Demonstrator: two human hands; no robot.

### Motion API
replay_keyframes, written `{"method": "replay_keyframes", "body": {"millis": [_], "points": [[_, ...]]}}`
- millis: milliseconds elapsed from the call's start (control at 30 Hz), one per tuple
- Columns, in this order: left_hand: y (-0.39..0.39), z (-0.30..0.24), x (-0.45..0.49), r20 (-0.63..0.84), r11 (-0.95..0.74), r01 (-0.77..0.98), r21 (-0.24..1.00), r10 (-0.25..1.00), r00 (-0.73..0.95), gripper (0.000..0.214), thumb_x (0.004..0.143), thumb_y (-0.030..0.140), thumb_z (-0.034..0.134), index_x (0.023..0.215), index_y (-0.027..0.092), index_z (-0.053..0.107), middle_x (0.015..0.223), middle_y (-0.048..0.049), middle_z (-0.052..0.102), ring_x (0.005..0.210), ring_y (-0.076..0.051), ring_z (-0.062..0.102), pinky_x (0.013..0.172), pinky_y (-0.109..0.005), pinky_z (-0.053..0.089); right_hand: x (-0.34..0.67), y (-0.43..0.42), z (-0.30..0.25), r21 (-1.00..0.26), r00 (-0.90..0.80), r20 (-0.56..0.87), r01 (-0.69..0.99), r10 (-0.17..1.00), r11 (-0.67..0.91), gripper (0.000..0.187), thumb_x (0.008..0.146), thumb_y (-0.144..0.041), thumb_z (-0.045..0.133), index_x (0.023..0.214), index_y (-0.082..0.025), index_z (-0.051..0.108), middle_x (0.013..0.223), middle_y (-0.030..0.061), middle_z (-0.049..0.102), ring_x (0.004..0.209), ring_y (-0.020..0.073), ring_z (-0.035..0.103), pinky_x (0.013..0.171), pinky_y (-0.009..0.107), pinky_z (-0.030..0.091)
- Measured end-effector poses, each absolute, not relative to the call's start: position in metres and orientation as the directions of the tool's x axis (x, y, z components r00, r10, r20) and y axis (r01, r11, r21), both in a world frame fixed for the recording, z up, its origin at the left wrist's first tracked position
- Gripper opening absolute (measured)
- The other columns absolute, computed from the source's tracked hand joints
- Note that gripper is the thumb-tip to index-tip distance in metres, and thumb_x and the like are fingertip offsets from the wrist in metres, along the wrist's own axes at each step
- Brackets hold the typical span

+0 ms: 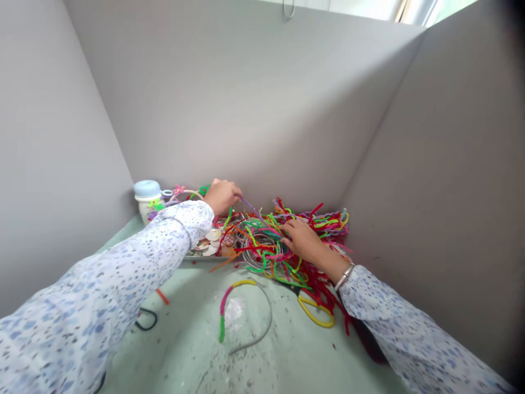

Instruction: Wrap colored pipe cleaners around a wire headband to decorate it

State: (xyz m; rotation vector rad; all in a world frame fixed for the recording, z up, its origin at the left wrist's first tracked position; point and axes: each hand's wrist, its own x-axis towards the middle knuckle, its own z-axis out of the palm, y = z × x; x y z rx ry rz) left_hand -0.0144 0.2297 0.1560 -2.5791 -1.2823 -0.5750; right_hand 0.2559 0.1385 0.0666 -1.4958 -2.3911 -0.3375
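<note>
My left hand (223, 196) is closed, pinching the end of a purple pipe cleaner (251, 208) above the tray. The strand slants down to the right into a tangled pile of colourful pipe cleaners (262, 254). Against this pile rests my right hand (301, 238), its fingers apart and close to the strand's lower part. A thin headband (268, 306) lies on the table in front, wound with green, magenta and yellow along its left side; the remainder shows bare grey. Several plain metal hoops (248, 257) sit under the loose strands.
A metal tray (205, 258) holds round patterned pieces. Yellow-handled scissors (315, 317) lie partly under red strands. At the back left stand a white jar with a blue lid (146, 189) and a flower-decorated headband (186, 191). Grey partitions (246, 109) enclose the green tabletop (184, 339).
</note>
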Motion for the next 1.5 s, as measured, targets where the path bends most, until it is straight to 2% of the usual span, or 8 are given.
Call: {"method": "replay_keyframes", "body": {"millis": [333,533,667,800,900,1067,1267,1500], "points": [[0.235,0.196,-0.054,0.628,-0.466,0.874,0.139,0.724,0.286,0.022,0.083,0.025,0.056,0.093,0.022,0.075,0.097,-0.0076,0.074,0.093,-0.025,0.062,0.087,-0.039,0.038,0.259,0.136,0.062,0.034,-0.402,0.362,0.907,0.841,0.419,0.036,0.082,-0.027,0.067,0.116,-0.018,0.061,0.11,0.0112,0.062,0.108,0.0247,0.053,0.093,0.037,0.041],[0.231,0.21,-0.069,0.679,-0.448,0.611,0.653,0.704,-0.208,0.02,0.076,0.025,0.065,0.091,0.015,0.074,0.079,-0.0068,0.072,0.071,-0.018,0.063,0.07,-0.029,0.046,0.258,0.136,0.059,0.008,-0.393,0.384,0.906,0.836,0.422,0.035,0.082,-0.029,0.067,0.115,-0.018,0.062,0.109,0.0116,0.062,0.105,0.0244,0.053,0.093,0.038,0.042],[0.204,0.203,-0.057,0.599,-0.466,0.422,0.777,0.753,-0.273,0.026,0.08,0.027,0.059,0.098,0.012,0.07,0.076,-0.0058,0.07,0.057,-0.01,0.058,0.056,-0.022,0.045,0.257,0.135,0.068,-0.026,-0.381,0.429,0.901,0.819,0.433,0.033,0.083,-0.037,0.065,0.11,-0.018,0.065,0.108,0.0116,0.063,0.105,0.0252,0.054,0.094,0.04,0.042],[0.159,0.18,-0.034,0.5,-0.491,0.098,0.866,0.84,-0.21,0.024,0.078,0.03,0.063,0.092,0.012,0.069,0.07,-0.0025,0.065,0.051,-0.007,0.053,0.049,-0.019,0.04,0.248,0.12,0.084,-0.087,-0.317,0.542,0.9,0.778,0.427,0.035,0.088,-0.039,0.057,0.115,-0.017,0.063,0.117,0.0132,0.061,0.11,0.0277,0.051,0.097,0.043,0.039],[0.12,0.15,-0.013,0.356,-0.359,-0.075,0.93,0.933,-0.048,0.024,0.078,0.034,0.064,0.088,0.013,0.067,0.067,-0.001,0.064,0.049,-0.007,0.051,0.047,-0.019,0.038,0.227,0.094,0.087,-0.347,-0.165,0.677,0.787,0.717,0.509,0.025,0.09,-0.035,0.055,0.106,-0.02,0.065,0.106,0.0101,0.066,0.104,0.0265,0.055,0.095,0.041,0.04],[0.065,0.089,0.018,0.059,-0.034,-0.135,0.99,0.981,0.185,0.025,0.076,0.038,0.065,0.08,0.013,0.067,0.063,-0.0004,0.063,0.049,-0.008,0.052,0.049,-0.021,0.039,0.18,0.045,0.056,-0.898,0.039,0.367,0.275,0.929,0.343,0.027,0.089,-0.041,0.052,0.104,-0.023,0.065,0.093,0.003,0.068,0.081,0.0191,0.061,0.07,0.03,0.047],[0.03,0.032,0.024,-0.107,0.134,-0.099,0.986,0.966,0.237,0.027,0.075,0.038,0.066,0.083,0.013,0.067,0.059,0.0009,0.062,0.046,-0.008,0.052,0.049,-0.021,0.038,0.154,0.023,0.018,-0.967,0.01,0.25,0.059,0.968,0.249,0.024,0.087,-0.041,0.055,0.085,-0.02,0.066,0.068,-0.0021,0.06,0.067,0.0156,0.055,0.063,0.026,0.043],[0.011,0.003,0.011,-0.086,0.12,-0.102,0.987,0.953,0.29,0.037,0.085,0.048,0.055,0.094,0.014,0.065,0.067,-0.0021,0.065,0.048,-0.009,0.053,0.047,-0.021,0.035,0.154,0.021,-0.002,-0.983,0.115,0.184,0.023,0.976,0.182,0.028,0.087,-0.046,0.055,0.073,-0.022,0.061,0.061,-0.0036,0.05,0.058,0.0146,0.046,0.056,0.026,0.038]]}}
